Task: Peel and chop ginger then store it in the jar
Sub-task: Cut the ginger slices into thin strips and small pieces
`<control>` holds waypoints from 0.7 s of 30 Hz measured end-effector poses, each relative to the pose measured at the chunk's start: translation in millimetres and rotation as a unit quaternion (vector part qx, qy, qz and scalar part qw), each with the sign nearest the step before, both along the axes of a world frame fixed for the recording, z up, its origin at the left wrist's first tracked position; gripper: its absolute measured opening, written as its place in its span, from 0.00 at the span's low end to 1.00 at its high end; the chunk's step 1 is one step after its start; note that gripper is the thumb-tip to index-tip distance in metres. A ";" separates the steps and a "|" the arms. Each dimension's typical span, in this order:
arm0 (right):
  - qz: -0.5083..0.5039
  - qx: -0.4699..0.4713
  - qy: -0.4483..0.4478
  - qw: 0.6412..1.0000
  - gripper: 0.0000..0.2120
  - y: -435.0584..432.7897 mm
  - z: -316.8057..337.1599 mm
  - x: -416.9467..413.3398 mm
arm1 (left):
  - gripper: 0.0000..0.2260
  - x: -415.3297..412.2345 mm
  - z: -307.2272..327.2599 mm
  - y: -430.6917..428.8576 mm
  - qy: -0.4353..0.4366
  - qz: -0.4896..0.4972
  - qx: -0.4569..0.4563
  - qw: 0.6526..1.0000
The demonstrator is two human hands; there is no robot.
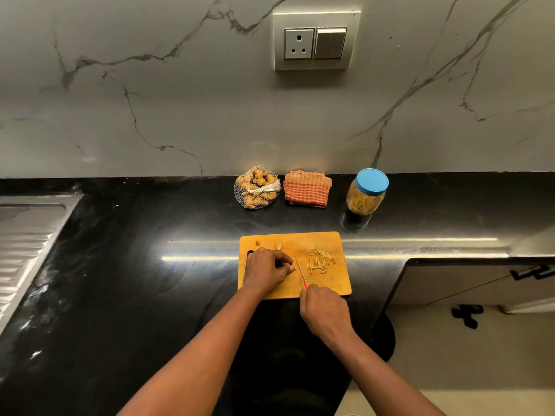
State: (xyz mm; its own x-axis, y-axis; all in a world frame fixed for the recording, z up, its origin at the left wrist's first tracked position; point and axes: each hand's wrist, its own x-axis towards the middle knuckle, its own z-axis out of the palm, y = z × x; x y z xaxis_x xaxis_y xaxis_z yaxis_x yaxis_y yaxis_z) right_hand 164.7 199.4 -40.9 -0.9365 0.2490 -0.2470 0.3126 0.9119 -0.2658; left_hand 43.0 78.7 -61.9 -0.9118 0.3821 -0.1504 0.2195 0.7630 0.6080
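Left hand (265, 270): fingers curled down on the orange wooden chopping board (333, 285), pinching a small ginger piece (294, 268), mostly hidden.
Right hand (324, 309): wrapped round the red handle of a thin-bladed knife (300, 270), blade just beside the left fingertips.
Cut ginger strips (319, 259): heaped right of the blade.
Clear jar with blue lid (366, 193): on the black counter (150, 235) behind the board, strips inside.
Net bag of ginger roots (256, 187): by the wall, beside a folded orange checked cloth (307, 189).

Along the back edge of the black counter (120, 265) sit a white net bag (256, 189) of tan ginger, an orange checked cloth (307, 189) and a clear jar (365, 201) with a blue lid (372, 180). The cutting board (333, 285) is yellow-orange, its ginger strips (319, 259) pale yellow, the knife handle (305, 285) red.
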 end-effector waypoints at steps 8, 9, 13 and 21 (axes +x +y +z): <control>0.014 0.006 0.003 1.000 0.20 -2.8 -2.0 -0.5 | 0.05 0.1 0.9 1.6 -0.016 0.019 0.025 0.999; 0.016 0.007 0.004 1.000 0.20 -2.8 -2.0 -0.7 | 0.05 -0.2 1.3 1.7 -0.017 0.019 0.022 0.999; 0.022 0.009 0.004 1.000 0.19 -2.3 -2.0 -0.5 | 0.06 -0.7 0.6 1.6 -0.018 0.020 0.022 0.999; 0.032 0.018 -0.012 0.999 0.19 -1.9 -2.2 -4.2 | 0.06 0.0 2.2 2.1 -0.012 0.016 0.007 1.000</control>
